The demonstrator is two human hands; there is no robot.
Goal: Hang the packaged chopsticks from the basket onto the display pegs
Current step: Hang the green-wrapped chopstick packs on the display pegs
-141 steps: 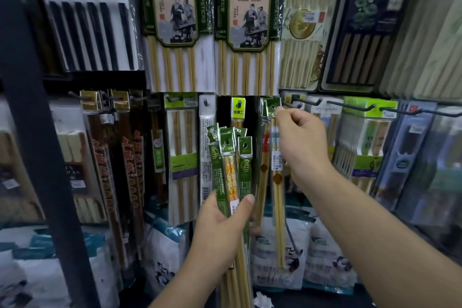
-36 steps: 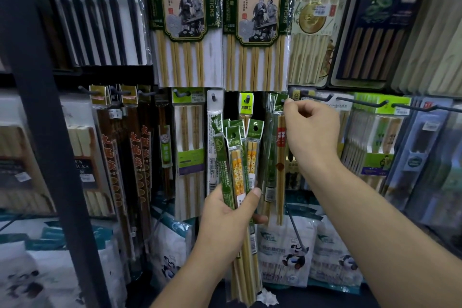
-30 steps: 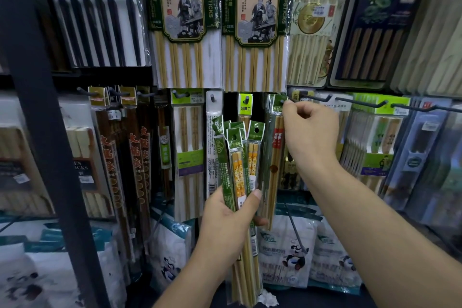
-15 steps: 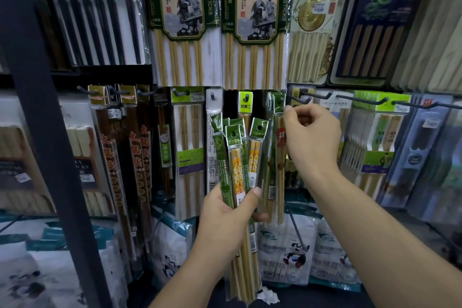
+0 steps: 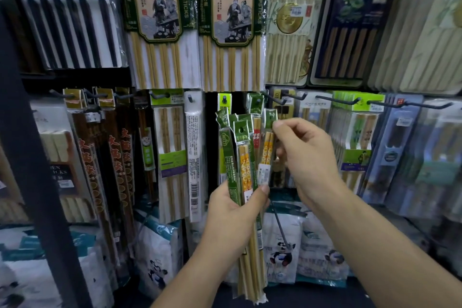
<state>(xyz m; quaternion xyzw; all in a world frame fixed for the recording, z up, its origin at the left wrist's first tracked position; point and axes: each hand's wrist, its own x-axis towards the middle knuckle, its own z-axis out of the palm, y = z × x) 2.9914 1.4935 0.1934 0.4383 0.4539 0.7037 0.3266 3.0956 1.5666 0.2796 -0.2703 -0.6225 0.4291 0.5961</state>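
Four chopstick packs [image 5: 242,157] in left hand [image 5: 232,215]; right hand [image 5: 308,157] pinches one.

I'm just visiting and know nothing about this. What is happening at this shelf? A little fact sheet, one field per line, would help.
Place: shop rack of packaged chopsticks hanging on black pegs
Left hand grip: holds a bundle of packs upright, thumb across the front
Right hand grip: pinches the green header of one pack at the bundle's right edge
Nearest peg: black, just above the pinched header
Basket: not in view
Stage: pinched pack not yet on a peg
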